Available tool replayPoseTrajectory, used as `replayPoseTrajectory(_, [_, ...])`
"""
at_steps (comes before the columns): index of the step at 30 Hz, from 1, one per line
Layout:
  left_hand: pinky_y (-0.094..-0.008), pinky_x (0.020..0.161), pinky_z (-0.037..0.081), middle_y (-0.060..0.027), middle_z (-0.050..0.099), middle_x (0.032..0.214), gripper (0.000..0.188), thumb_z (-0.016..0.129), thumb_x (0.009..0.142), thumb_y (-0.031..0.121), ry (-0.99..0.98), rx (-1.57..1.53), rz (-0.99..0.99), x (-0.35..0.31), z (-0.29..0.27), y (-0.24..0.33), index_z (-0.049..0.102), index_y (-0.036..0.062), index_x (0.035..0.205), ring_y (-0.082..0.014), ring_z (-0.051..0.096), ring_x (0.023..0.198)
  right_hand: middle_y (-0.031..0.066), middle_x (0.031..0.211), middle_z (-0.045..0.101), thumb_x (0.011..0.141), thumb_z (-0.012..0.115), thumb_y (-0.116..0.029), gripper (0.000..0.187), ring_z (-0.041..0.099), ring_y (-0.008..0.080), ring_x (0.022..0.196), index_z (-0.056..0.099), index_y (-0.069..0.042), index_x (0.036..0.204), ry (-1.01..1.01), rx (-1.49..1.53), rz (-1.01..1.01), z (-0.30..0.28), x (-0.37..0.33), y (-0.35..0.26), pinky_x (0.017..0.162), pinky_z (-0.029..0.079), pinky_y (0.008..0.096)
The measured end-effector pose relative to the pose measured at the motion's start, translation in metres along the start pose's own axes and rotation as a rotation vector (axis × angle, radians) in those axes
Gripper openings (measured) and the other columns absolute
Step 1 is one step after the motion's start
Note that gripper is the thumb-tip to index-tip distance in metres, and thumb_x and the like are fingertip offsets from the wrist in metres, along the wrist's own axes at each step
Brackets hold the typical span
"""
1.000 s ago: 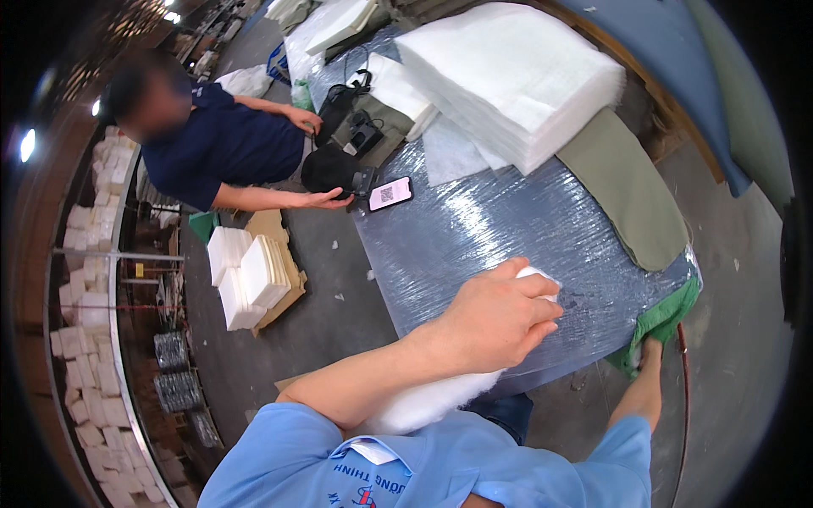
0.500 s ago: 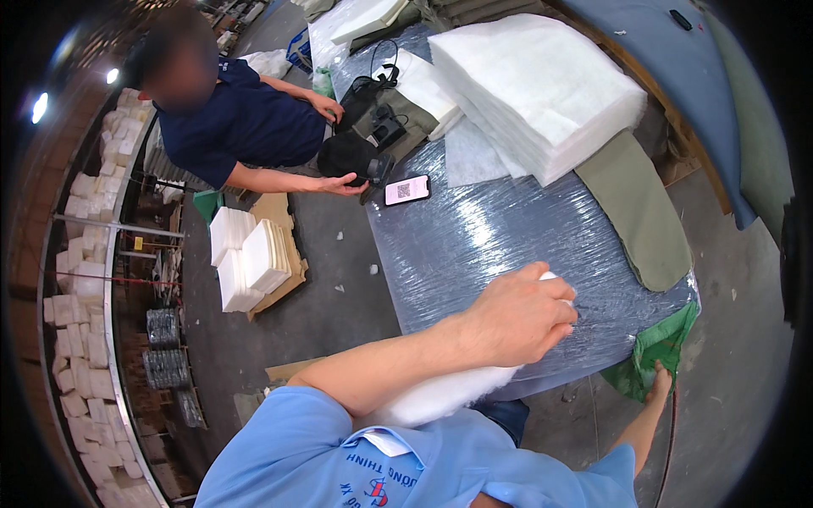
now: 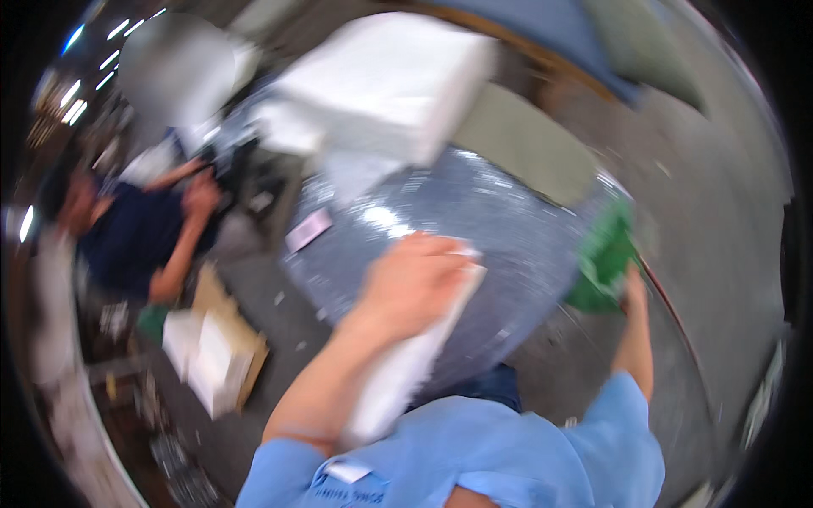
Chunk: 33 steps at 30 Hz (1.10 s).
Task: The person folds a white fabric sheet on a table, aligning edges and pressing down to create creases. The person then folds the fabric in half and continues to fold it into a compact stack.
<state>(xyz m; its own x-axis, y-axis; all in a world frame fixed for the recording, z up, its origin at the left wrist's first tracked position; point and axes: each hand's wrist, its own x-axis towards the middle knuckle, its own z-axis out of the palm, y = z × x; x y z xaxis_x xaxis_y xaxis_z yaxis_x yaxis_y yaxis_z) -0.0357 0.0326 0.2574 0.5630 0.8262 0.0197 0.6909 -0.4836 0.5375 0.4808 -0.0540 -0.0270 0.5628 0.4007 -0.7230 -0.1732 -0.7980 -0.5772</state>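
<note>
My left hand (image 3: 419, 275) is closed on one end of a white padding sheet (image 3: 411, 364), which hangs along my forearm toward my body, over the near part of the wrapped table. Out to the right, my right hand (image 3: 633, 292) grips a green sack (image 3: 603, 258) at the table's right corner. Motion smears both hands. The table top (image 3: 474, 212) is covered in shiny plastic film. On it, toward the back, stands a thick stack of white padding sheets (image 3: 389, 76), with an olive fabric piece (image 3: 525, 144) beside it.
A phone (image 3: 308, 229) lies at the table's left edge. Beyond it, a co-worker in a dark shirt (image 3: 140, 237) stands on the left. White stacked blocks (image 3: 212, 360) sit on cardboard on the floor. A thin hose (image 3: 677, 326) runs along the floor at right.
My view has swung to the right, so the table and co-worker sit farther left. The white sheet now shows more fully under my left forearm. Both hands keep their hold.
</note>
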Motion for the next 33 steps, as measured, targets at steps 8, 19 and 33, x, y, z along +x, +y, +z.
replayPoseTrajectory(8, [-0.0437, 0.106, 0.049, -0.0111, 0.072, 0.128, 0.024, 0.068, 0.098, 0.02, -0.107, -0.023, -0.139, 0.011, -0.032, 0.018, 0.079, 0.0101, 0.116, -0.0322, 0.064, 0.121, 0.0127, 0.15, 0.056, 0.108, 0.041, -0.059, 0.066, 0.061, 0.0422, 0.126, 0.04, -0.018, 0.158, -0.087, -0.038, -0.012, 0.0, -0.02, -0.002, 0.1, 0.052, 0.0533])
replayPoseTrajectory(19, [-0.0411, 0.105, 0.049, -0.0133, 0.072, 0.128, 0.025, 0.067, 0.098, 0.016, -0.112, -0.003, -0.116, 0.014, -0.027, 0.019, 0.078, 0.0084, 0.119, -0.0323, 0.065, 0.12, 0.0178, 0.165, 0.035, 0.093, 0.073, -0.012, 0.097, 0.057, 0.0414, 0.133, 0.013, -0.016, 0.168, -0.145, 0.29, 0.085, 0.02, -0.023, -0.018, 0.096, 0.056, 0.0504])
replayPoseTrajectory(33, [-0.0414, 0.116, 0.041, -0.0163, 0.062, 0.147, 0.06, 0.065, 0.103, 0.022, -0.159, -0.156, -0.19, 0.011, -0.033, 0.026, 0.046, 0.0122, 0.159, -0.031, 0.056, 0.137, 0.0134, 0.135, 0.07, 0.101, 0.064, -0.028, 0.048, 0.066, 0.0296, 0.126, 0.061, -0.008, 0.144, 0.362, -0.229, -0.375, 0.027, 0.008, -0.014, 0.108, 0.048, 0.0405])
